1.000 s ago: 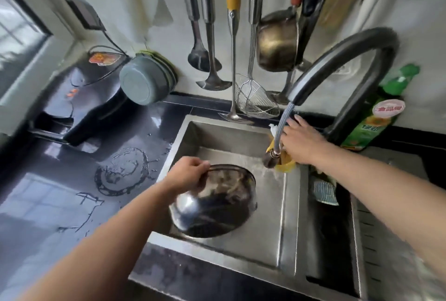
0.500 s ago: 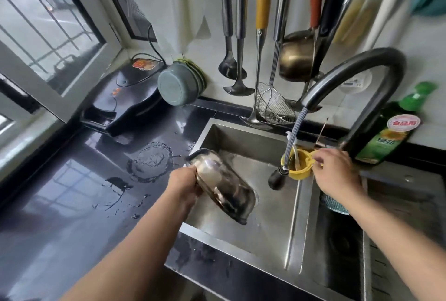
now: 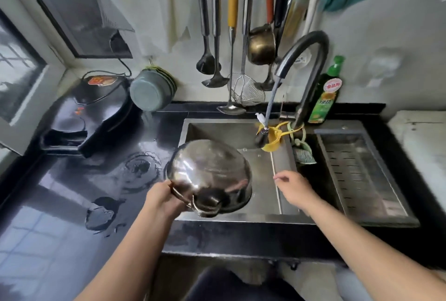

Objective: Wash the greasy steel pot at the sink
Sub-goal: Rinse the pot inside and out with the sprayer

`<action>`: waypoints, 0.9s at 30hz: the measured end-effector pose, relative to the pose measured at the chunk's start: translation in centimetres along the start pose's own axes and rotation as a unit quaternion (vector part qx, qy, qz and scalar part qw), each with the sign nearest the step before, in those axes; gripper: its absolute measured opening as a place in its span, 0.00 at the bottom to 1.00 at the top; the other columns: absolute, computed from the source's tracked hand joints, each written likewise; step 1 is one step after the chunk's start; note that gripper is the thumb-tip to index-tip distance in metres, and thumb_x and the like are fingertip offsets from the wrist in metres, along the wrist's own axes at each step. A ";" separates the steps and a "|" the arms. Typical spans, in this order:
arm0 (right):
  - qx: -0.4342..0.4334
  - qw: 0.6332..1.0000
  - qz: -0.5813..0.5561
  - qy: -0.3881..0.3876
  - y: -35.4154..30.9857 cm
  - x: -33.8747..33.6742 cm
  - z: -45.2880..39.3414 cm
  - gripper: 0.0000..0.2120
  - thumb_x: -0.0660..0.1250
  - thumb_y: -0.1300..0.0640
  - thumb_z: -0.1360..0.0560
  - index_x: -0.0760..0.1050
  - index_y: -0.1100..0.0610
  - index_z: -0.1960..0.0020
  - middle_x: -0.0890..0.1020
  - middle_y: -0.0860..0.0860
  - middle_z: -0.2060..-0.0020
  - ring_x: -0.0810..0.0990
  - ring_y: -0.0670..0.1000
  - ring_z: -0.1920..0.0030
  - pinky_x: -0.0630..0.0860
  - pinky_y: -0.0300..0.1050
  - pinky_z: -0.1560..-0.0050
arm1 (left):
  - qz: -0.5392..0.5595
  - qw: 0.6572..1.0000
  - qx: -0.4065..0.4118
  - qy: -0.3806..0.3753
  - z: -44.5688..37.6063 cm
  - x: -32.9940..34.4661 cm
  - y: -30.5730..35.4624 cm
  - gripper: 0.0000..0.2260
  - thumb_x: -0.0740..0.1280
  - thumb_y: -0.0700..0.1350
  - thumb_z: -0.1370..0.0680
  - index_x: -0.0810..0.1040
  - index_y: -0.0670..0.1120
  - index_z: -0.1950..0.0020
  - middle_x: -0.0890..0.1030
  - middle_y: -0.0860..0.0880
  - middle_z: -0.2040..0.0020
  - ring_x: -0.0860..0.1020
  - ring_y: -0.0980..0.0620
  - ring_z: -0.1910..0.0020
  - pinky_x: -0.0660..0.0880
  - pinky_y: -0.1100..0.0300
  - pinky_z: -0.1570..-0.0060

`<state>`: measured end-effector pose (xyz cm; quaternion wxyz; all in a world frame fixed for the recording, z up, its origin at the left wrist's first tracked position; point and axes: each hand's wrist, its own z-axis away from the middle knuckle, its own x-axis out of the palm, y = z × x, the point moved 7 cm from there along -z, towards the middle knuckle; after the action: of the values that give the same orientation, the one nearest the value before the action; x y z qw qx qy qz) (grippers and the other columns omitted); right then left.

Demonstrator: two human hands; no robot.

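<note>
The steel pot [image 3: 210, 175] is upside down, its shiny rounded bottom facing up, held above the left front corner of the sink [image 3: 260, 216]. My left hand [image 3: 161, 198] grips its rim at the near left side, beside a wire handle. My right hand [image 3: 295, 187] hovers over the sink to the right of the pot, fingers loosely apart, holding nothing and not touching the pot. The black curved faucet [image 3: 306, 59] arches over the back of the sink, its flexible hose nozzle [image 3: 261, 137] hanging by a yellow holder [image 3: 274, 137].
A green dish soap bottle [image 3: 325, 93] stands behind the faucet. A sponge [image 3: 304, 154] lies by the sink divider; a drain tray [image 3: 362, 172] fills the right basin. Ladles and a strainer [image 3: 246, 90] hang on the wall. A black griddle [image 3: 91, 112] and bowls [image 3: 150, 89] occupy the wet counter.
My left hand turned the pot bottom up and lifted it toward the sink's front left. My right hand left the yellow holder near the faucet and moved forward over the sink.
</note>
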<state>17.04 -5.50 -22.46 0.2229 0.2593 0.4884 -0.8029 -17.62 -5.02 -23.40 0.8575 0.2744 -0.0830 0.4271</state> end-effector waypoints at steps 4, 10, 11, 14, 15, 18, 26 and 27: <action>0.129 0.960 -0.247 -0.035 1.2 -0.4 4.3 0.12 0.60 0.48 0.16 0.76 0.53 0.39 0.81 0.53 0.43 0.82 0.56 0.45 0.82 0.54 0.47 | -0.036 0.993 -0.037 -0.108 2.7 5.0 -3.5 0.20 0.45 0.40 0.14 0.72 0.40 0.56 0.73 0.47 0.71 0.72 0.51 0.72 0.72 0.52 0.61; 0.208 0.886 -0.409 0.059 7.4 -8.8 9.0 0.11 0.61 0.54 0.15 0.77 0.61 0.45 0.83 0.61 0.54 0.82 0.61 0.50 0.77 0.61 0.40 | -0.165 0.961 -0.038 -0.218 7.5 12.6 -12.4 0.17 0.49 0.41 0.11 0.77 0.35 0.41 0.84 0.40 0.61 0.83 0.45 0.64 0.78 0.49 0.59; 0.212 0.880 -0.418 0.078 8.5 -10.1 9.7 0.11 0.60 0.55 0.15 0.77 0.61 0.48 0.83 0.60 0.57 0.82 0.59 0.54 0.77 0.60 0.40 | -0.183 0.953 -0.046 -0.237 8.0 13.4 -14.3 0.17 0.50 0.41 0.11 0.77 0.36 0.42 0.83 0.41 0.61 0.82 0.46 0.64 0.77 0.50 0.59; 0.228 0.867 -0.431 0.101 12.1 -13.3 9.8 0.15 0.57 0.57 0.15 0.78 0.61 0.53 0.83 0.58 0.60 0.80 0.57 0.57 0.75 0.57 0.41 | -0.228 0.932 -0.050 -0.279 7.7 16.8 -19.2 0.16 0.51 0.42 0.11 0.76 0.36 0.42 0.79 0.42 0.65 0.79 0.47 0.69 0.75 0.53 0.62; 0.228 0.861 -0.441 0.106 13.4 -14.4 9.0 0.15 0.57 0.57 0.14 0.78 0.61 0.51 0.84 0.58 0.59 0.81 0.56 0.56 0.75 0.57 0.38 | -0.233 0.928 -0.045 -0.287 7.2 18.6 -20.9 0.14 0.52 0.41 0.11 0.74 0.36 0.39 0.77 0.42 0.63 0.77 0.47 0.68 0.76 0.52 0.63; 0.217 0.858 -0.451 0.116 15.9 -17.4 5.6 0.12 0.59 0.52 0.15 0.76 0.58 0.41 0.85 0.57 0.49 0.82 0.56 0.47 0.76 0.56 0.40 | -0.241 0.929 -0.019 -0.280 4.9 23.1 -24.9 0.07 0.55 0.39 0.12 0.71 0.41 0.44 0.71 0.44 0.62 0.73 0.48 0.67 0.77 0.51 0.63; 0.206 0.927 -0.295 0.106 22.5 -20.7 -1.5 0.19 0.66 0.47 0.19 0.74 0.52 0.31 0.77 0.50 0.34 0.75 0.52 0.35 0.69 0.46 0.34 | -0.265 0.947 -0.001 -0.180 -1.3 25.5 -34.5 0.11 0.56 0.39 0.12 0.75 0.40 0.50 0.76 0.39 0.57 0.78 0.43 0.59 0.76 0.45 0.48; 0.200 0.938 -0.265 0.102 22.9 -21.0 -2.1 0.20 0.66 0.49 0.18 0.72 0.53 0.28 0.76 0.50 0.32 0.74 0.53 0.33 0.68 0.45 0.34 | -0.294 0.941 -0.003 -0.167 -1.8 25.5 -35.2 0.11 0.56 0.40 0.12 0.75 0.41 0.50 0.77 0.40 0.55 0.78 0.44 0.58 0.77 0.46 0.48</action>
<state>47.53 -11.13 -25.24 -0.1055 0.2401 0.3886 -0.8833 25.47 -3.57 -29.38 0.9197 0.3510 -0.1421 0.1038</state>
